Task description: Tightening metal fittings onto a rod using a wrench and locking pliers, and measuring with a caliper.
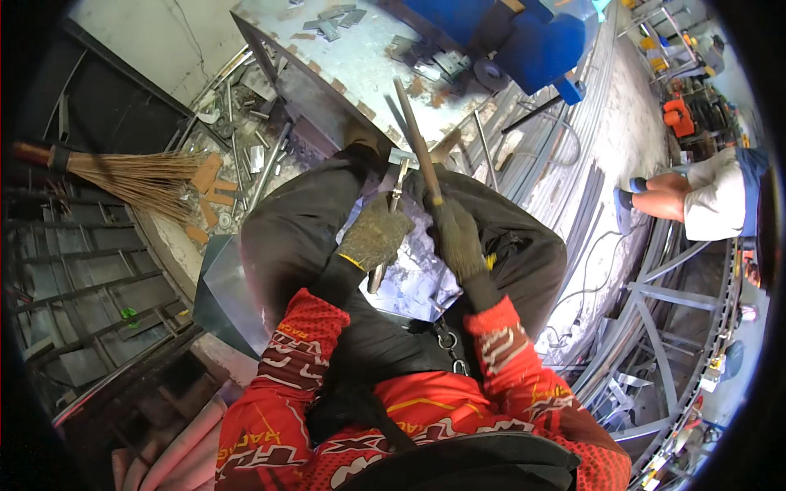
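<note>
My left hand [376,232], in a worn grey-yellow knit glove, is closed round a slim metal tool [377,278]. The tool slants between my knees, with a short pale crosspiece [402,155] at its far end. My right hand [459,239], in a matching glove, grips the near end of a long brown rod [417,135]. This rod points away from me and passes close beside the crosspiece; whether they touch I cannot tell. Both forearms wear red printed sleeves, and my dark-trousered legs are bent outward around the hands.
Ahead stands a metal worktable [327,61] bearing flat metal pieces and a blue machine [540,41]. A twig broom [131,176] and scraps lie left, near a metal rack [82,278]. Long metal bars [565,147] run along the right floor; another person [704,192] is beyond.
</note>
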`<control>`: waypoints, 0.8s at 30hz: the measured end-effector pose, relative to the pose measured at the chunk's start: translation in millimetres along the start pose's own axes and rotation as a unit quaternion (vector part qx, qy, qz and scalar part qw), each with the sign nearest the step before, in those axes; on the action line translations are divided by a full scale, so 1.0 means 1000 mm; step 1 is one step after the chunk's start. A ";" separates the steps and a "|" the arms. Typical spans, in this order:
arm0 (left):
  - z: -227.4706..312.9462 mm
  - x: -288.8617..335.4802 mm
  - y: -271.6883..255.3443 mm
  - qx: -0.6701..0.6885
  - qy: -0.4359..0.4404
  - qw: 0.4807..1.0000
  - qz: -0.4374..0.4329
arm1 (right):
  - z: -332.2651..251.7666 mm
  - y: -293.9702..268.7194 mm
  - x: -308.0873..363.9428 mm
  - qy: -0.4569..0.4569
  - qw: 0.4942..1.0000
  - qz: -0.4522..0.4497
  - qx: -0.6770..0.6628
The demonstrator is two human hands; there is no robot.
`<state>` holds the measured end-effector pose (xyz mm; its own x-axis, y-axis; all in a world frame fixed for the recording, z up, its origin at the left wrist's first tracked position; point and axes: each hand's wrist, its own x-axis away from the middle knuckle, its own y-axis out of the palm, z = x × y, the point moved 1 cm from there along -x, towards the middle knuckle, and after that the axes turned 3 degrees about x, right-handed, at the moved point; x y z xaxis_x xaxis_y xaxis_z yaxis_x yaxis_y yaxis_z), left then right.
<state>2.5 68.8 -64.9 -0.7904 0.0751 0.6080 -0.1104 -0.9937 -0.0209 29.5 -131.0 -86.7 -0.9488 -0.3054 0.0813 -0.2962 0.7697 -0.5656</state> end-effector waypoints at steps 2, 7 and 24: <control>-0.024 -0.010 -0.005 -0.094 0.125 0.987 -0.049 | -0.009 -0.004 0.025 0.052 0.998 -0.020 -0.009; 0.004 0.007 0.001 0.095 0.053 0.994 -0.012 | -0.037 -0.012 -0.031 0.086 0.996 -0.003 -0.038; 0.019 0.006 0.002 0.049 -0.017 0.999 -0.011 | 0.001 -0.027 -0.069 -0.153 0.985 0.070 0.047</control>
<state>9.1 65.6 -46.5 -0.7668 0.0966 0.6345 -0.0667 -0.9953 0.0709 103.5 -131.4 -78.0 -0.8974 -0.3662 -0.2463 -0.1395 0.7649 -0.6288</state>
